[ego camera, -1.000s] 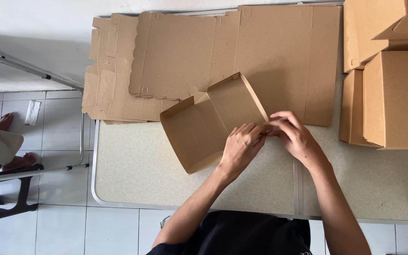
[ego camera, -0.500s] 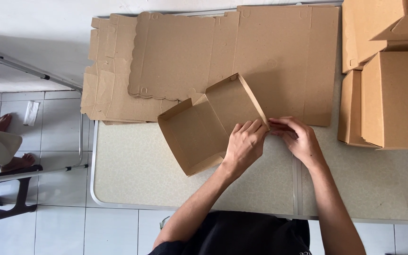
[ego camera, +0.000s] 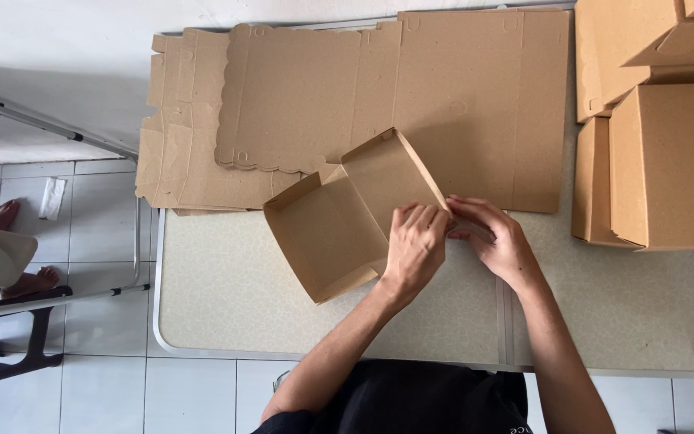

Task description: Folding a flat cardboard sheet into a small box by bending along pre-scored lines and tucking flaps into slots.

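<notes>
A half-folded brown cardboard box (ego camera: 339, 221) lies on the table (ego camera: 226, 305), its walls partly raised. My left hand (ego camera: 414, 245) presses down on the box's right side, fingers over the folded edge. My right hand (ego camera: 498, 239) pinches the same edge from the right, fingertips meeting those of the left hand near the box's corner. Both hands grip the cardboard there.
Flat unfolded cardboard sheets (ego camera: 411, 96) are stacked at the table's back. Finished brown boxes (ego camera: 668, 161) stand at the right. Another person's foot (ego camera: 10, 215) and a chair frame (ego camera: 2, 321) are on the tiled floor at the left.
Both hands have slid slightly down and closer together on the box's right edge. The box wall has been pressed a little further into shape.
</notes>
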